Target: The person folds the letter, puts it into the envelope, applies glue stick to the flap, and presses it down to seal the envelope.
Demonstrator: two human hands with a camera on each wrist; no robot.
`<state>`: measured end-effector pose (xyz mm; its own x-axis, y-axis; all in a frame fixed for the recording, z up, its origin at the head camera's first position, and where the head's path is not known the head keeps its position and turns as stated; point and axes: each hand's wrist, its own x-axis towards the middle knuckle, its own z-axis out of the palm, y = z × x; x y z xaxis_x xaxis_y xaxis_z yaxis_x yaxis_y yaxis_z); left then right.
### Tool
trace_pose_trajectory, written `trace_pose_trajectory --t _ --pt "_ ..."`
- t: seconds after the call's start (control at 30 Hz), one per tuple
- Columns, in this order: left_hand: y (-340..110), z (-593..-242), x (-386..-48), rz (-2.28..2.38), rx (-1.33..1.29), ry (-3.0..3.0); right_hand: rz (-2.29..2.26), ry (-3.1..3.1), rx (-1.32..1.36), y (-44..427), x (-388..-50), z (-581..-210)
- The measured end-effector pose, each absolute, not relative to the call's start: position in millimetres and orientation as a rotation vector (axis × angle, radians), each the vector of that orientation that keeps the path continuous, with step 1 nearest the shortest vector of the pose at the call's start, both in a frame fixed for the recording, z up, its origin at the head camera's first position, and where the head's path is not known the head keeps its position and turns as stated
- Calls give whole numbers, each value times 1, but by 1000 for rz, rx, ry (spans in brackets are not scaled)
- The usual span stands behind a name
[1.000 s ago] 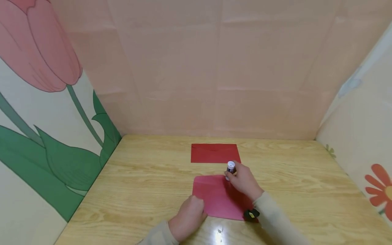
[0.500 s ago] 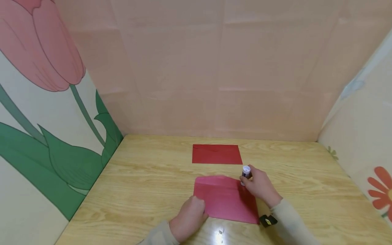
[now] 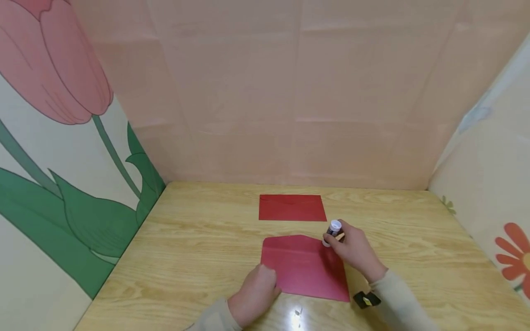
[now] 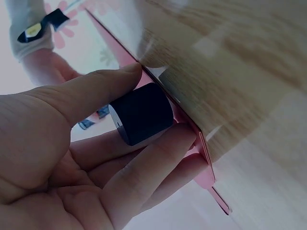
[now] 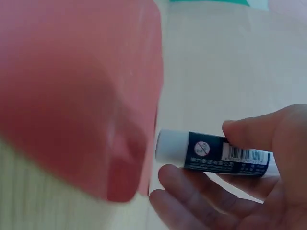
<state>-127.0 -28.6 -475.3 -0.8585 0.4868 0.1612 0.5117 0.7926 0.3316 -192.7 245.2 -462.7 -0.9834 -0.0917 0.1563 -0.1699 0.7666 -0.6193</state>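
Observation:
A pink-red envelope (image 3: 308, 273) lies on the table with its flap spread away from the person. My right hand (image 3: 359, 255) grips a dark-labelled glue stick (image 3: 332, 232) at the flap's right end. In the right wrist view the white end of the glue stick (image 5: 218, 153) is close to the flap's edge; whether it touches cannot be told. My left hand (image 3: 256, 292) is at the envelope's lower left corner. The left wrist view shows a black cap (image 4: 144, 115) held between its thumb and fingers, with fingertips against the envelope (image 4: 204, 139).
A second, darker red envelope (image 3: 291, 208) lies flat farther back on the wooden table (image 3: 198, 239). A pinkish wall covering (image 3: 290, 115) rises behind the table. A black strap piece with a yellow mark (image 3: 366, 299) hangs by the right wrist.
My right hand has moved rightward along the flap with the glue stick, from right of its middle to its right end, and the stick now leans more. The left hand stays at the corner.

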Motion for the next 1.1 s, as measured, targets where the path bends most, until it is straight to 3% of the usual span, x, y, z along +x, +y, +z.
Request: trace_pose_trajectory --t 0.33,0.7,1.1 --pt "-27 -473 -129 -634 -796 -2968 795 -2980 70 254 -188 -459" --pt "-41 -459 -148 -952 -814 -3012 1134 -2690 360 245 -188 -449" --pt "-56 -437 -169 -2070 -597 -2579 1673 -2600 302 210 -170 -426"
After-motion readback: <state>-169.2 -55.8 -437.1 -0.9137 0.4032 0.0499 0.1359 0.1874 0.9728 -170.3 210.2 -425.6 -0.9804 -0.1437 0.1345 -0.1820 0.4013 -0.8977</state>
